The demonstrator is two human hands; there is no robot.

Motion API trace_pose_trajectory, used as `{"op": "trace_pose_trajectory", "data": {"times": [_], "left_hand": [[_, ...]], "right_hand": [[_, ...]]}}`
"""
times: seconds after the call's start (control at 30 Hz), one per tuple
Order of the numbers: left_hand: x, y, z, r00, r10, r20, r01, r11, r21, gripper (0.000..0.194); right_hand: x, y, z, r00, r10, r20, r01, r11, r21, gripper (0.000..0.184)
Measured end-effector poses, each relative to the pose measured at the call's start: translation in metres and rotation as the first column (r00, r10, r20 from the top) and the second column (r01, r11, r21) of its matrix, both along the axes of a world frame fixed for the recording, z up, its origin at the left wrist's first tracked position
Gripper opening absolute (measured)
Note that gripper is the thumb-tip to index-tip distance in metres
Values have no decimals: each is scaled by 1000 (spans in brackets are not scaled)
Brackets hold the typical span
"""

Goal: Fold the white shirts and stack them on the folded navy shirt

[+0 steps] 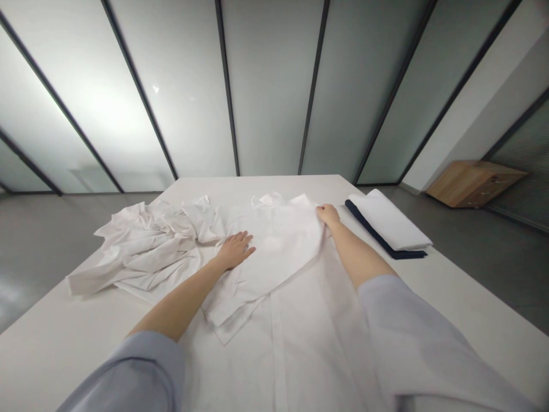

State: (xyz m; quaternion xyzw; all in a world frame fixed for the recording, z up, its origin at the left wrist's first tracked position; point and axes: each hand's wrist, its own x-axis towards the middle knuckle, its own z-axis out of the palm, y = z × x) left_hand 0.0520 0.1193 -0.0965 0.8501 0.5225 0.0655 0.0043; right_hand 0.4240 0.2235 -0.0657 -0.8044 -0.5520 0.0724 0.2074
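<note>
A white garment, which looks like a shirt (278,240), lies spread over the middle of the table, one sleeve or side panel folded across it. My left hand (235,250) rests flat on the cloth with its fingers spread. Farther right, my right hand (328,215) is closed on the upper right edge of the shirt, the cloth pinched at the fingertips. Lower down, the front strip of the shirt runs straight toward me. To the left of my left hand sits a crumpled heap of white cloth (150,246).
On the table's right side lies a folded white cloth (388,220) on top of a dark navy folded piece (377,237). The white table (454,309) has its far edge near a frosted glass partition (270,86). A wooden cabinet (467,183) stands on the floor at right.
</note>
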Motion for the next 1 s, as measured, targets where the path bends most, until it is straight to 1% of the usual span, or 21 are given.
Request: {"op": "trace_pose_trajectory", "data": {"times": [0.07,0.13,0.17,0.23,0.3,0.37,0.5,0.57,0.63,0.7,0.77,0.83,0.9,0.93,1.0], "left_hand": [[0,1,1,1000,14,16,-14,1000,-12,56],[1,2,3,999,28,39,-26,999,-40,54],[2,3,4,998,33,49,-30,998,-58,54],[3,4,5,998,39,57,-34,996,-83,54],[3,6,6,998,42,48,-38,996,-83,55],[3,7,7,998,44,35,-42,996,-75,55],[2,11,8,999,39,23,-37,997,-70,55],[0,13,8,999,36,23,-35,997,-69,55],[0,14,7,999,36,25,-35,997,-68,56],[0,15,6,999,41,22,-39,997,-65,55],[2,15,5,999,51,15,-50,997,-61,55],[4,15,6,998,61,5,-61,996,-61,55],[6,17,7,998,67,-1,-67,995,-68,56],[6,19,8,998,69,-3,-69,995,-71,56],[7,23,10,998,69,-4,-69,995,-74,55]], "right_hand": [[14,0,4,996,-83,-10,83,997,5,38],[23,0,8,994,-108,1,108,994,7,42],[26,0,9,996,-93,3,94,996,-8,43],[27,-1,9,1000,-29,-3,28,996,-83,42],[24,-3,7,999,39,-27,-43,983,-178,37],[21,-7,5,994,84,-67,-97,968,-230,31],[22,-18,3,980,150,-128,-177,954,-241,19],[26,-24,4,974,164,-155,-196,957,-214,21],[29,-30,4,968,175,-181,-205,964,-168,28],[30,-34,4,980,160,-119,-175,976,-128,33],[25,-38,5,993,110,35,-107,990,-89,31],[14,-44,7,982,76,170,-72,997,-32,33],[-2,-52,9,965,120,232,-123,992,1,39],[-12,-58,9,952,174,250,-180,984,-1,41],[-30,-73,6,909,309,279,-313,949,-30,45]]}}
